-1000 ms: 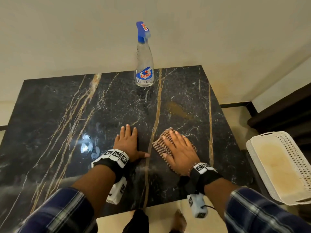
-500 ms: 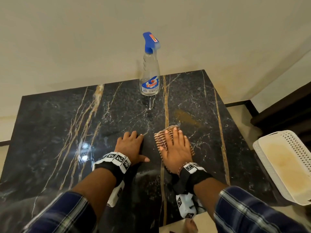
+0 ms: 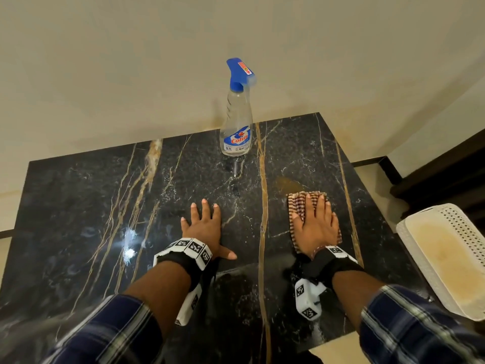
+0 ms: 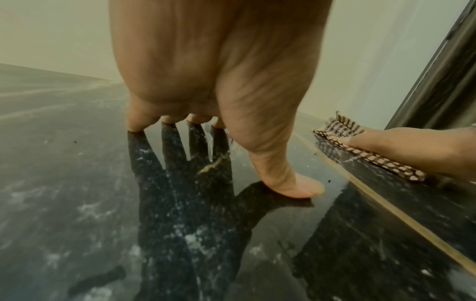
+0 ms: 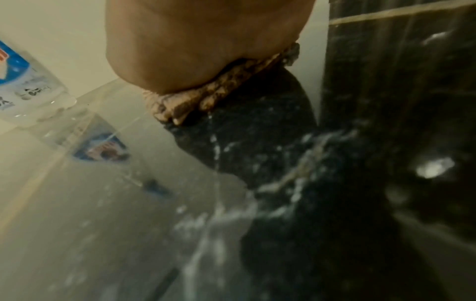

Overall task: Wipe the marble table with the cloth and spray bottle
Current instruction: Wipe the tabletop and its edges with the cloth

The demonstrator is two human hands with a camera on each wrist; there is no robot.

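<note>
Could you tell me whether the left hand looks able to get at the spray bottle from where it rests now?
Probably yes. The left hand lies flat and holds nothing, and only bare marble table lies between it and the upright spray bottle at the far edge. The right hand and cloth sit off to the side.

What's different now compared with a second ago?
The right hand has slid the cloth rightward across the gold vein, away from the left hand, pressing it flat throughout. The left hand stays flat on the marble table; the spray bottle stands untouched.
</note>
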